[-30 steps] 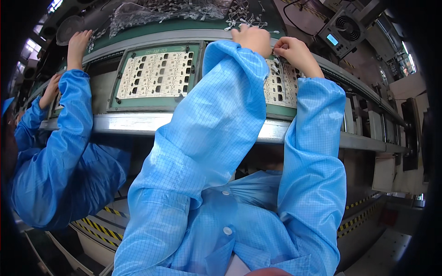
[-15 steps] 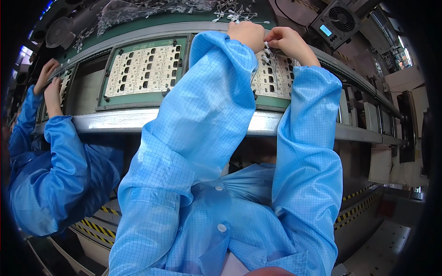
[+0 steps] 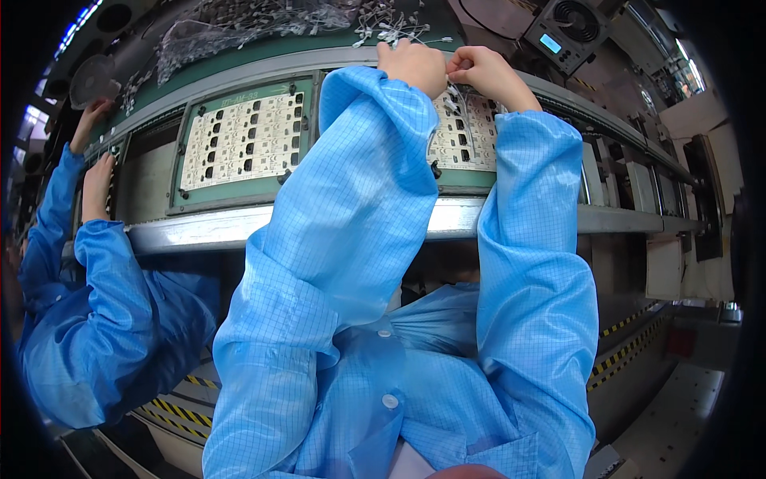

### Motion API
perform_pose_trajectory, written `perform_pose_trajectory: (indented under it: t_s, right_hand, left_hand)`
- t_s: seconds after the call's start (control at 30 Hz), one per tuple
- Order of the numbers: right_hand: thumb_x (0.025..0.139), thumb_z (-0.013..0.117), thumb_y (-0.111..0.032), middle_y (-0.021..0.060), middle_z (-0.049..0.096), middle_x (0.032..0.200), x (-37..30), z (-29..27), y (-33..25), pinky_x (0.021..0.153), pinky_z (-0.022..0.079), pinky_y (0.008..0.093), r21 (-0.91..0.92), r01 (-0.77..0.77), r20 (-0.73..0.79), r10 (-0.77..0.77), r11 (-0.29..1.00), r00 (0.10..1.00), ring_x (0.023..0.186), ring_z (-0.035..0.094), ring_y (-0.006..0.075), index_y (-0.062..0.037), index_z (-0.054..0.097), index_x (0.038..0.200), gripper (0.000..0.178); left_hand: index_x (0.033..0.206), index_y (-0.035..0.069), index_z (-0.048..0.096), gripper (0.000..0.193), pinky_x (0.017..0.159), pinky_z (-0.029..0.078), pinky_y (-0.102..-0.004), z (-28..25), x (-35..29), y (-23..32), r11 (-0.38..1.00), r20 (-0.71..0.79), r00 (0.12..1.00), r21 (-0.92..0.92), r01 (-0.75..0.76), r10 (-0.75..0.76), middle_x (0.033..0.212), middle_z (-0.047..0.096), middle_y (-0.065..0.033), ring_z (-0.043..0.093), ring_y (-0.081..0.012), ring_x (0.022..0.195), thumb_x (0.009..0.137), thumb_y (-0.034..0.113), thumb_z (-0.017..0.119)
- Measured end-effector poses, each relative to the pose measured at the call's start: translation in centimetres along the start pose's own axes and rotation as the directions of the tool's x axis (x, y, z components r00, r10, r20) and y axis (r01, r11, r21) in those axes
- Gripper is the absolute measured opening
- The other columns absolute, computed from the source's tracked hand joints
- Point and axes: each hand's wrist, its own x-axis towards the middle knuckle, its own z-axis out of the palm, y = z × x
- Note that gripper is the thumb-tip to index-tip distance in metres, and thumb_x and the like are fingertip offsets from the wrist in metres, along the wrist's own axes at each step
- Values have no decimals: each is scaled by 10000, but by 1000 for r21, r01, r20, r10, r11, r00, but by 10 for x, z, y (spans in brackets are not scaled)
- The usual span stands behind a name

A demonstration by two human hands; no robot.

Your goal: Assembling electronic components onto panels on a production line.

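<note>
My left hand (image 3: pixel 415 67) is curled at the far rail of the line, next to a heap of thin white cables (image 3: pixel 391 30) with small plugs. Its fingertips are mostly turned away, so what they hold is hidden. Just to its right, my right hand (image 3: pixel 488 75) pinches with thumb and forefinger. Thin white cables (image 3: pixel 452 104) hang down from that pinch over a circuit-board panel (image 3: pixel 471 132) in a green carrier frame. White board sections with black parts make up this panel, and my left sleeve covers some of it.
A second board panel (image 3: pixel 247 136) in a green frame lies to the left. Clear plastic bags of cables (image 3: pixel 239 36) stretch along the back. A co-worker's hand (image 3: pixel 96 188) is at the far left. A box with a fan and lit display (image 3: pixel 565 36) stands back right; a metal rail (image 3: pixel 199 227) runs in front.
Both my hands have shifted slightly left in view, still close together at the cables. The co-worker's far hand has moved toward the back of the line.
</note>
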Motion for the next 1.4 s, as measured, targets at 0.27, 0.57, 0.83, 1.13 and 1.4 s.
perform_pose_trajectory:
  t_s: [0.27,0.57,0.83,1.13,1.4]
  right_hand:
    - [886,667,-166,39,678,828,-1,0,7,734,497,291,-30,51,-164,-55,998,985,770,610,130,-35,699,981,165]
    - [915,617,-177,74,688,850,1,4,6,753,509,307,-82,67,-192,-82,994,978,811,642,165,-61,716,1026,188]
    - [909,595,-150,109,722,901,0,6,9,771,524,334,-48,41,-229,-50,998,972,831,675,211,-43,716,1033,203]
    - [834,730,-214,51,691,820,-10,-1,2,713,513,316,-93,20,-71,-27,995,997,774,639,144,-48,678,940,204]
    - [821,711,-96,41,687,838,-7,-9,6,766,528,304,82,89,-20,-87,993,996,825,671,144,-45,662,962,158]
  left_hand:
    - [1122,229,762,336,1045,334,-529,-2,1,-1,1000,-95,995,4,-28,29,1141,722,-42,556,-254,1203,889,121,546]
    - [1043,249,777,315,1022,358,-526,-12,-1,-7,998,-64,998,-64,-26,22,1121,728,-39,605,-261,1152,850,133,557]
    - [1115,269,765,299,1016,370,-505,-13,1,-26,962,-178,950,-133,237,-258,1180,720,-52,606,-283,1180,864,258,605]
    - [1110,268,774,333,1025,370,-489,0,1,-7,987,-80,996,-156,-44,32,1089,745,-70,655,-271,1101,866,169,570]
    - [1117,235,763,358,1033,355,-504,-2,0,-5,991,-55,992,-71,-115,112,1045,755,-38,661,-241,1075,847,118,560]
